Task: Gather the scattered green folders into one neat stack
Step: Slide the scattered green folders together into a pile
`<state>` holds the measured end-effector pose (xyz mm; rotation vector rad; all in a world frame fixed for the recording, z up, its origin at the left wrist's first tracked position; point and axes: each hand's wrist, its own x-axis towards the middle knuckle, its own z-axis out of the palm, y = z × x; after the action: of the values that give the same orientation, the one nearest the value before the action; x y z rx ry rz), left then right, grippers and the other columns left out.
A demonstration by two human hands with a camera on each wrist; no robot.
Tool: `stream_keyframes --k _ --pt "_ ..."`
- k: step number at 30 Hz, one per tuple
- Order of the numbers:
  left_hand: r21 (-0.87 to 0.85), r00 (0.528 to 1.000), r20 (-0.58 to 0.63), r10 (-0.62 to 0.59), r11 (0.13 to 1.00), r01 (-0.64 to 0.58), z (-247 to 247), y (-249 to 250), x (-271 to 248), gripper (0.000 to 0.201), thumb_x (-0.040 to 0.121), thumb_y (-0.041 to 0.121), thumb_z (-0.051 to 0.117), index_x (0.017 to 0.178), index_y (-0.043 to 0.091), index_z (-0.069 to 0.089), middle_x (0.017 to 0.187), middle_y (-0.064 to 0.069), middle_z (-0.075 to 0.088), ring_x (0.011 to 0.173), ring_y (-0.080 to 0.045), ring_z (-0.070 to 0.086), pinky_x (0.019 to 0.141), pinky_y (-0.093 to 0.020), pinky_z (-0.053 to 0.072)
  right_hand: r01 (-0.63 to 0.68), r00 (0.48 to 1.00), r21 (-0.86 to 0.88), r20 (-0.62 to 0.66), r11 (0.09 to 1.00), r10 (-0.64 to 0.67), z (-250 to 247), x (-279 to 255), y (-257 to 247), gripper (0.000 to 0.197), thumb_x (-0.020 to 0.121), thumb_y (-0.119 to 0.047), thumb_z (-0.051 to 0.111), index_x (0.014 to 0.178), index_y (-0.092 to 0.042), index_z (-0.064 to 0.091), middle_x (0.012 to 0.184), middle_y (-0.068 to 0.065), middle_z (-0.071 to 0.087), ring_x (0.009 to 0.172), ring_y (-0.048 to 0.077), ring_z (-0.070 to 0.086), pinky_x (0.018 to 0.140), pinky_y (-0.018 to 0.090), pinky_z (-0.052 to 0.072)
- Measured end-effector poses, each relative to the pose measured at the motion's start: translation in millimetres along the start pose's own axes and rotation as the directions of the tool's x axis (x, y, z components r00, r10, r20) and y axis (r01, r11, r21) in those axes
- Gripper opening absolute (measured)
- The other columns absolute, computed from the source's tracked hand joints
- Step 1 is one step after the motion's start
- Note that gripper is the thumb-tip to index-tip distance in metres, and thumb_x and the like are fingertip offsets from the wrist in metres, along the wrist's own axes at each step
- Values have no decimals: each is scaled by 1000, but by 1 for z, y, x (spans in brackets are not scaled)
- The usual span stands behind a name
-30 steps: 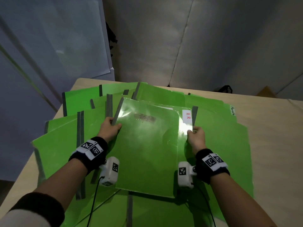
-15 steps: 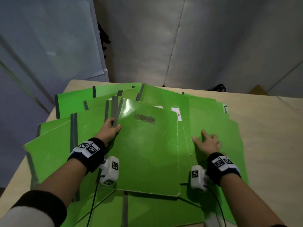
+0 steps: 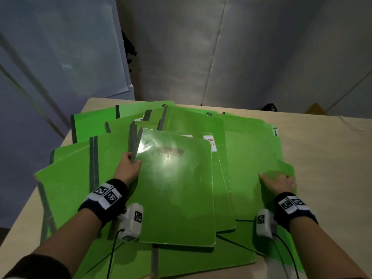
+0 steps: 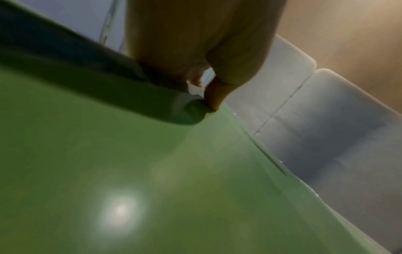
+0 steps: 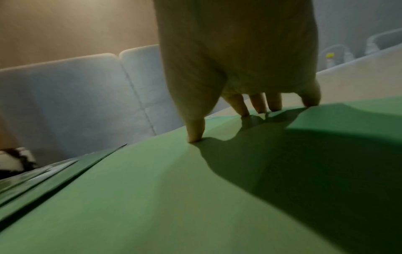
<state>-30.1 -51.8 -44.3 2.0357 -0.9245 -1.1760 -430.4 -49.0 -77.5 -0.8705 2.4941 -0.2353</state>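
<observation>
**Green folders fanned across the table**

Glossy green plastic folders (image 3: 251,150) overlap across the pale wooden table (image 3: 322,158), filling mid-frame. Left hand (image 3: 127,169) grips the top glossy folder (image 3: 177,188) by its grey spine. Right hand (image 3: 278,183), fingers spread, presses a folder at right.

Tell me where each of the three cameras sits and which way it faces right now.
Head: worn high, looking forward and down at the green folders on the table; both forearms show.
Left wrist: looks along the left hand gripping the top folder.
Right wrist: looks along the right hand, fingertips on a folder.
All three share folders and hands.
</observation>
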Motion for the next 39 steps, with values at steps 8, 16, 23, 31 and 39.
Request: stream_keyframes --k 8,16,23,31,39 --pt "176 1000 -30 -8 984 13 16 4 -3 45 92 19 51 135 14 40 144 -13 23 132 -35 27 110 -46 30 98 985 240 113 966 -128 17 -28 -30 59 79 -36 69 119 3 50 102 16 59 103 38 59 89 50 52" --pt "-114 996 8 -84 990 85 -8 -12 23 63 71 21 71 123 27 36 133 -19 44 114 -38 54 101 -50 46 286 836 392 343 875 -427 33 -72 -80 36 93 -14 50 127 -1 50 130 15 54 116 26 53 104 39 40" --pt "-88 986 58 -154 983 158 -16 5 1 49 83 19 69 114 -14 50 90 -15 59 63 -22 53 47 -24 47 368 854 181 322 912 -409 51 -90 -109 55 90 -35 54 131 -1 44 141 15 25 126 35 39 104 46 43" --pt "-210 989 115 -90 971 113 -33 -22 14 84 78 12 73 147 1 26 141 -18 45 124 -35 49 106 -42 41 434 845 317 180 843 -503 36 -71 -89 45 94 -11 48 139 -9 41 131 16 55 84 24 64 77 34 55" --pt "-411 958 288 -8 902 131 -67 -49 5 126 50 31 87 152 23 13 158 -12 23 141 -30 33 116 -53 22 369 915 -116 219 922 -339 26 -50 -35 76 82 -54 57 146 -45 17 160 5 -9 146 36 -7 105 71 -3"
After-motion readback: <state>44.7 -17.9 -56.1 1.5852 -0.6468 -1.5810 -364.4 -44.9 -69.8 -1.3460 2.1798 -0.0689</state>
